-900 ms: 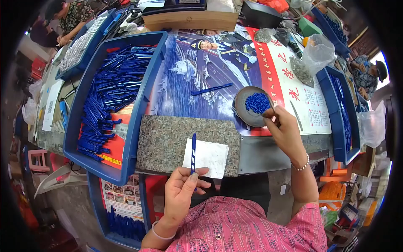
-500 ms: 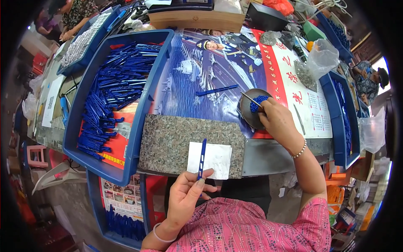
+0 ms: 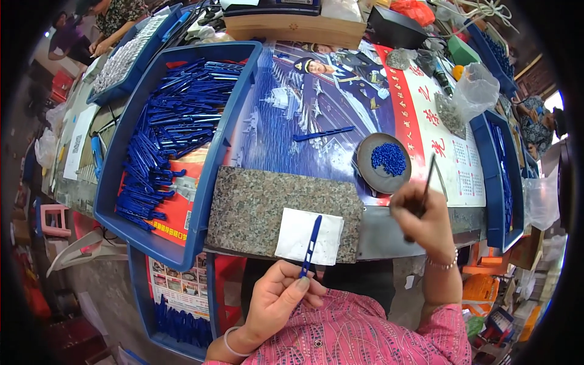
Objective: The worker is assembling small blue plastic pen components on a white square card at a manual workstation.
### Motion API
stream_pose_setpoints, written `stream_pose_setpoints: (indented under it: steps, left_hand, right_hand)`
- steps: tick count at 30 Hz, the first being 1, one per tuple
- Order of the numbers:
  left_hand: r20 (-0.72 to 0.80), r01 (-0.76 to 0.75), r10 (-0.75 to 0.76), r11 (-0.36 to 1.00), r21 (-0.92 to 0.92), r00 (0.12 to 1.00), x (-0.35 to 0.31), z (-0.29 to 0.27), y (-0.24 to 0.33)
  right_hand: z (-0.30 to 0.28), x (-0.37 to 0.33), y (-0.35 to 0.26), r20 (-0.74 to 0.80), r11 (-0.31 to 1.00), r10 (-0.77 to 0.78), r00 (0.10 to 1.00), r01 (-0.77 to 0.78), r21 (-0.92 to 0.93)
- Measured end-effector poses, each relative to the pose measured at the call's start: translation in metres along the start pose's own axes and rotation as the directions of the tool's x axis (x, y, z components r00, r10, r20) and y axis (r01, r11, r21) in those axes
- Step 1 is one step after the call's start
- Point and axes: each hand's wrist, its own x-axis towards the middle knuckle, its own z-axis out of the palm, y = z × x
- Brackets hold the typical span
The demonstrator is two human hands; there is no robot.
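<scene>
My left hand (image 3: pixel 277 301) pinches a slim blue plastic piece (image 3: pixel 314 237) with small slots, holding it upright over a folded white paper (image 3: pixel 289 237). The paper lies on a speckled granite slab (image 3: pixel 249 207) at the table's near edge. My right hand (image 3: pixel 429 219), blurred by motion, grips a thin dark stick-like tool (image 3: pixel 431 167) pointing up and away. Just beyond that hand sits a round grey dish (image 3: pixel 365 161) with small blue beads (image 3: pixel 389 159) in it. Another slim blue piece (image 3: pixel 322 134) lies on the poster-covered table.
A large blue tray (image 3: pixel 236 115) heaped with slim blue pieces (image 3: pixel 176 109) stands at left. Another blue tray (image 3: pixel 517 207) edges the right. Below the table is a tray (image 3: pixel 139 286) with more pieces. Clear plastic bags (image 3: pixel 477 91) and a wooden box (image 3: pixel 295 30) lie farther back.
My right hand has drawn back from the dish toward me with the tool, uncovering the beads. My left hand and the blue piece have shifted slightly right and nearer to me.
</scene>
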Motion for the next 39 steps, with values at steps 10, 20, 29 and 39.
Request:
stream_pose_setpoints:
  steps: [10,20,29,39]
  left_hand:
    - [0.179,0.127,-0.109,0.988,-0.091,0.978,0.003,0.009,-0.017]
    - [0.120,0.155,-0.153,0.988,-0.008,0.981,0.000,0.024,-0.023]
    - [0.131,0.187,-0.183,0.982,-0.017,0.974,0.001,0.024,-0.026]
    - [0.146,0.191,-0.182,0.980,-0.052,0.972,0.001,0.019,-0.027]
  right_hand:
    - [0.047,-0.055,0.030,0.387,0.444,-0.028,0.922,-0.335,0.831]
    - [0.055,-0.064,0.056,0.507,-0.058,-0.123,0.853,-0.516,0.855]
    - [0.058,-0.067,0.063,0.553,-0.138,-0.111,0.826,-0.564,0.814]
    - [0.064,-0.066,0.060,0.567,-0.259,-0.138,0.812,-0.582,0.771]
